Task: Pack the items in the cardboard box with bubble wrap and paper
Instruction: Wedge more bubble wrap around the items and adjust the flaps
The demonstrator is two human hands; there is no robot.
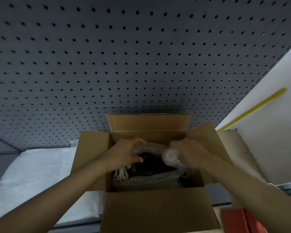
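Note:
An open cardboard box stands in front of me with all its flaps up. Both my hands are inside it. My left hand grips the left end of a bubble-wrapped item lying across the box. My right hand grips a rolled wad of bubble wrap at the item's right end. A dark round object lies beneath, partly hidden. Folded white paper stands at the inner left. More bubble wrap lines the near side.
A grey pegboard wall rises just behind the box. White sheet material covers the table to the left. Brown paper lies to the right, and a red object sits at the bottom right.

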